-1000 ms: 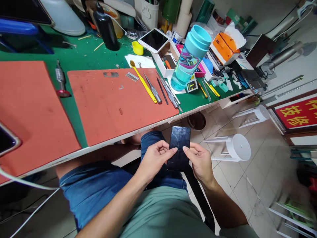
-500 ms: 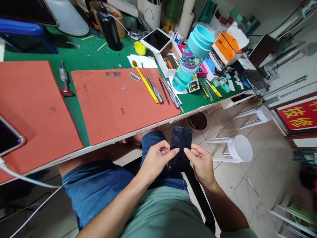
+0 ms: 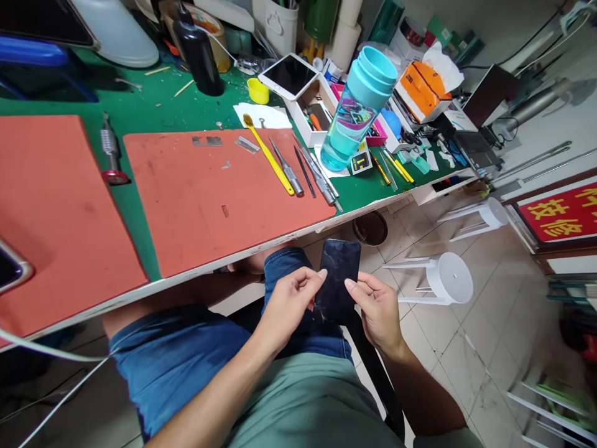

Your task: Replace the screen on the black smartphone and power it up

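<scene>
A black smartphone (image 3: 339, 277), its dark screen smudged, is held above my lap in front of the table edge. On its right edge my right hand (image 3: 377, 308) is closed, thumb over the screen side and the other fingers curled beside and behind. My left hand (image 3: 291, 298) pinches at the left edge, the thumb tip right at the border of the screen. Part of its fingers is hidden by the hand itself. The phone's back is out of sight.
Orange mats (image 3: 186, 224) cover the green tabletop (image 3: 140, 205). A yellow brush (image 3: 275, 162), pen-shaped tools and a screwdriver (image 3: 111, 152) lie there. A blue bottle (image 3: 354, 112) stands behind. White stools (image 3: 448, 278) and a bin (image 3: 370, 229) are on the floor. A white cable (image 3: 56, 354) hangs at left.
My left thumb has slid left, off the screen face to the phone's left edge. My right hand keeps its hold. The view has shifted slightly.
</scene>
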A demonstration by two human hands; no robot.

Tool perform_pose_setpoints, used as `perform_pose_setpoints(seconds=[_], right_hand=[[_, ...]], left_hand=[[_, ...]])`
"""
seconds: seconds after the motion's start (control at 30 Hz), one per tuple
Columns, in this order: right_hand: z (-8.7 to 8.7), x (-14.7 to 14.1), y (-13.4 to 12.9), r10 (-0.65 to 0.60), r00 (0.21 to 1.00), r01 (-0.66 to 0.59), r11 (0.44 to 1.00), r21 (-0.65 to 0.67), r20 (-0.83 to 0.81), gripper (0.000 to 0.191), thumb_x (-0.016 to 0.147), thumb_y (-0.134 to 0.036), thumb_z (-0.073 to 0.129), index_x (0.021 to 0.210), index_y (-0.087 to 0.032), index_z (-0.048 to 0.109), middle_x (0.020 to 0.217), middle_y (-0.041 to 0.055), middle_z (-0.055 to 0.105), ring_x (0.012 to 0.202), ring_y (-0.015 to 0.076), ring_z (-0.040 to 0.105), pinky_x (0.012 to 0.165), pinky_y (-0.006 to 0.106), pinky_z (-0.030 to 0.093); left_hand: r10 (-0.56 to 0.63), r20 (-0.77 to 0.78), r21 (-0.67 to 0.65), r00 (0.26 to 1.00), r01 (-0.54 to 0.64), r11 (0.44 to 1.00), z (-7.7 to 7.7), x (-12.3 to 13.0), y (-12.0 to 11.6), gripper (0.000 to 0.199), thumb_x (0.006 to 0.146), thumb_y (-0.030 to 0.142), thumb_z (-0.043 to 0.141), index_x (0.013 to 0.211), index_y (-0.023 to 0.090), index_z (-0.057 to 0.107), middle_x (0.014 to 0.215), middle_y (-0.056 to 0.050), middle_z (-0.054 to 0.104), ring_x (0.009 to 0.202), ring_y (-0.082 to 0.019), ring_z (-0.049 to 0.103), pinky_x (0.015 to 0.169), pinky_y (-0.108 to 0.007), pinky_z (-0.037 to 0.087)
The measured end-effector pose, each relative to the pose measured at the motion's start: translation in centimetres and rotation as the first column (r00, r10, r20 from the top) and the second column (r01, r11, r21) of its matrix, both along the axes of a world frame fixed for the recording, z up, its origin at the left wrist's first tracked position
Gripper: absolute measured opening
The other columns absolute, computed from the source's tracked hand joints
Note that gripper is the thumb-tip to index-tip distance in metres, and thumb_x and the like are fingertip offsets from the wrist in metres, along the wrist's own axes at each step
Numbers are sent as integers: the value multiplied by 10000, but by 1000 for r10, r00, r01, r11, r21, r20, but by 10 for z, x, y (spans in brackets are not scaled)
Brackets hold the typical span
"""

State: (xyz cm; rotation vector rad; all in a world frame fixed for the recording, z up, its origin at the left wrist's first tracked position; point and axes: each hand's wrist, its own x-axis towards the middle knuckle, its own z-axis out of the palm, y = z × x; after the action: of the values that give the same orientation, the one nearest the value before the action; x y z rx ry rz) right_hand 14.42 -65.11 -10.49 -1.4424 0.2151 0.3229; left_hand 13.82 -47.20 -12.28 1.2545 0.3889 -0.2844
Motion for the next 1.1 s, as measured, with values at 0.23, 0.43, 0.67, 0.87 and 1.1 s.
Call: perform_pose_setpoints(seconds=[0.23, 0.43, 0.67, 0.87, 1.1], right_hand=[[6, 4, 2, -32, 999, 33, 999, 39, -23, 288, 901, -474, 869, 1044, -224, 859, 781, 6, 767, 635, 146, 620, 637, 287, 529], [9, 10, 4, -34, 997, 38, 997, 64, -62, 273, 889, -473, 876, 937, -207, 843, 710, -26, 632, 610, 107, 463, 570, 249, 398], [2, -2, -5, 33, 967, 21, 978, -206, 253, 128, 950, -350, 822, 989, -230, 840, 786, 7, 784, 645, 157, 688, 612, 284, 544], [-4, 2, -18, 518, 268, -10, 845, -535, 813, 346, 949, -39, 668, 1155, -271, 823, 1113, 47, 871, 1157, 288, 819, 1102, 502, 604], [-16, -2, -16, 433, 377, 53, 873, -486, 819, 418, 937, 4, 678, 1184, -298, 827, 1190, 56, 855, 1289, 308, 760, 1115, 514, 604]], left_hand=[[-38, -48, -172, 998, 30, 985, -3, -12, 7, 616, 875, 772, 716, 710, 180, 681, 641, -17, 614, 573, -134, 564, 593, -257, 506], [-20, -40, -179, 999, 13, 984, -7, -23, 11, 555, 884, 707, 759, 751, 171, 708, 689, -12, 639, 601, -136, 618, 650, -257, 535], [74, -74, -148, 995, -84, 985, -12, -23, 15, 560, 835, 699, 828, 902, 145, 788, 781, -45, 707, 687, -169, 676, 654, -262, 577], [-16, -219, -472, 976, -92, 877, -10, -26, 25, 450, 803, 561, 927, 863, 132, 808, 761, -54, 729, 655, -125, 657, 642, -217, 579], [-27, -132, -473, 991, -39, 880, -5, -34, 30, 383, 724, 435, 1016, 921, 152, 851, 724, -1, 697, 593, -61, 600, 581, -147, 519]])
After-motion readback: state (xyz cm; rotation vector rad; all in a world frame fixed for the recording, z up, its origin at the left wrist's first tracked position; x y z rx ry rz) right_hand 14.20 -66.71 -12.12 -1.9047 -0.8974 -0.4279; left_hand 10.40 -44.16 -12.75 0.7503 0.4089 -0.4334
